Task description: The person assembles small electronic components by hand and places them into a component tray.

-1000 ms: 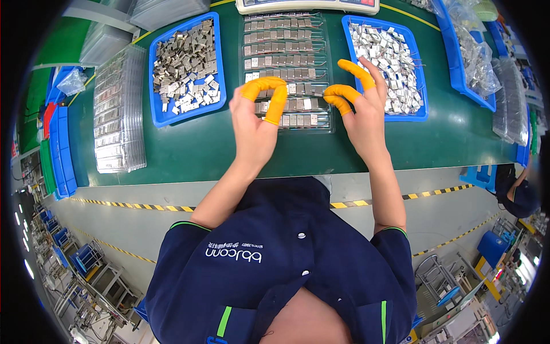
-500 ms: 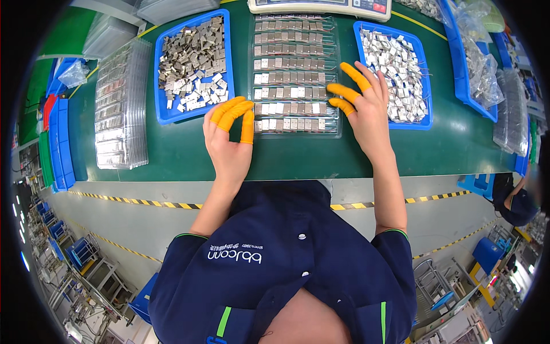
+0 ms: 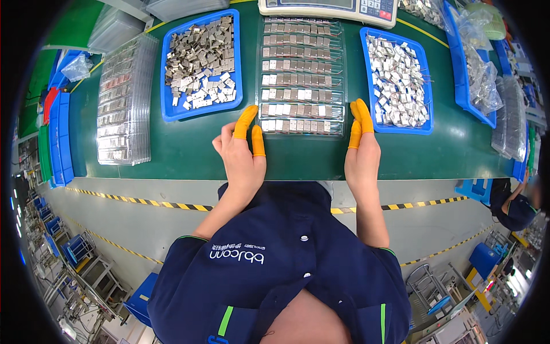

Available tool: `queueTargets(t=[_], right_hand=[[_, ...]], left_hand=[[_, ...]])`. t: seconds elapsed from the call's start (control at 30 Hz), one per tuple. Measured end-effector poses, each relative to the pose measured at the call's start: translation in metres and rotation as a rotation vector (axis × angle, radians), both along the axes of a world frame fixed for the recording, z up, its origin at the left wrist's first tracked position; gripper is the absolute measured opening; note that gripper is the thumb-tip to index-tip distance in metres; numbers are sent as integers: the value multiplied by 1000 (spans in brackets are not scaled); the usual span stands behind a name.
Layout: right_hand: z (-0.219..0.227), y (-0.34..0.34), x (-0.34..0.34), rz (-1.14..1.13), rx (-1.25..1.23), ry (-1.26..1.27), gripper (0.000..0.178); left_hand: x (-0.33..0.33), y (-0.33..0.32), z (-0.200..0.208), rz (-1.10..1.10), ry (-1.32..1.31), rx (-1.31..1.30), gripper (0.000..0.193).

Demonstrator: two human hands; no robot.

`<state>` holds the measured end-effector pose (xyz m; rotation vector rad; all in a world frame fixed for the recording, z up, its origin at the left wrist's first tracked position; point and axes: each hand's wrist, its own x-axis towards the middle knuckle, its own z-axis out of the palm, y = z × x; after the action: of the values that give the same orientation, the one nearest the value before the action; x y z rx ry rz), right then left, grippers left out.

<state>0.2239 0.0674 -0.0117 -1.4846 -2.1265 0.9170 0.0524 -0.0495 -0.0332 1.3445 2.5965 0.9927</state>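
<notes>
A clear plastic tray (image 3: 345, 127) lies in front of me, holding rows of small silver and white rectangular metal parts (image 3: 295, 109) with thin wires at their right ends. My left hand (image 3: 242, 157), with yellow finger cots, is at the tray's near left corner. Its index finger reaches along the side, with the thumb apart from it. On the opposite side, my right hand (image 3: 362, 157) has cot-covered fingers stretched forward beside the tray's right edge. Neither hand holds a loose part; whether the fingertips press on the tray is hard to tell.
A blue bin (image 3: 166, 112) of loose metal parts sits left, another blue bin (image 3: 429, 127) of wired white parts right. Stacked clear trays (image 3: 123, 109) stand farther left. A scale (image 3: 321, 7) is at the back. Bagged parts lie in a blue bin (image 3: 478, 114) far right.
My right hand has come back from over the tray's right side to its near right edge. My left hand has drawn slightly toward me, its fingers spreading apart.
</notes>
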Motion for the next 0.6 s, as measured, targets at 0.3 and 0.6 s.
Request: queueTargets(t=[0.3, 0.6], right_hand=[[-5, -8, 3, -18, -46, 362, 42], [7, -35, 11, 58, -139, 307, 39]], left_hand=[[0, -7, -7, -16, -112, 58, 30], [-4, -33, -8, 18, -79, 126, 30]])
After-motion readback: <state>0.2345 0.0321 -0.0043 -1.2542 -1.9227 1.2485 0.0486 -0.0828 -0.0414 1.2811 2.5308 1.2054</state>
